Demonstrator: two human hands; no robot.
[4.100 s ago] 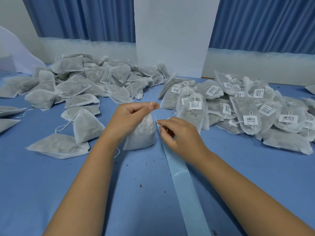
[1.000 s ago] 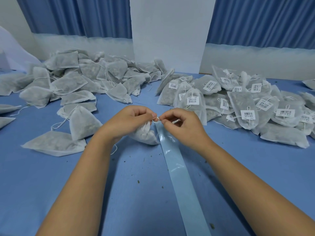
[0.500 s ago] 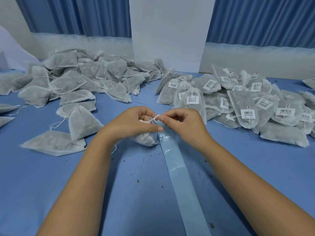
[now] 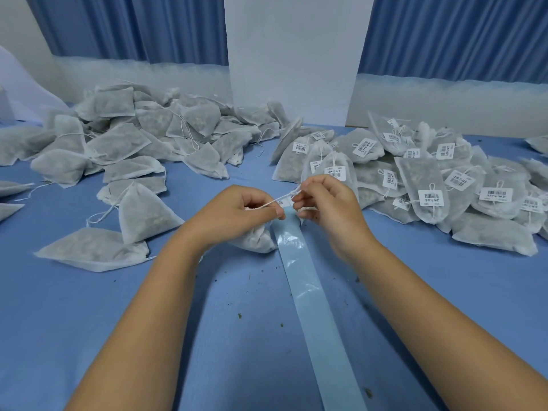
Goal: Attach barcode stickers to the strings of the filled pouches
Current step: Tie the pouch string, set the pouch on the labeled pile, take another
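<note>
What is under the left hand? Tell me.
A filled pouch lies under the left hand, only its lower end showing. Its string runs out to the right hand. The pouch's neck is covered.

The blue bench point(image 4: 89, 321) bears unlabelled pouches point(image 4: 148, 137) heaped at left, labelled pouches point(image 4: 444, 185) heaped at right, a pale strip point(image 4: 311, 298) running between, and scattered dark crumbs point(image 4: 239, 315).

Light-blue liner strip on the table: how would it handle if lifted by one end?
Probably floppy: the strip lies flat, thin, with soft wrinkles. Likely slick, given its glossy glare patches. Seemingly very light, so it may drift or curl once lifted.
</note>
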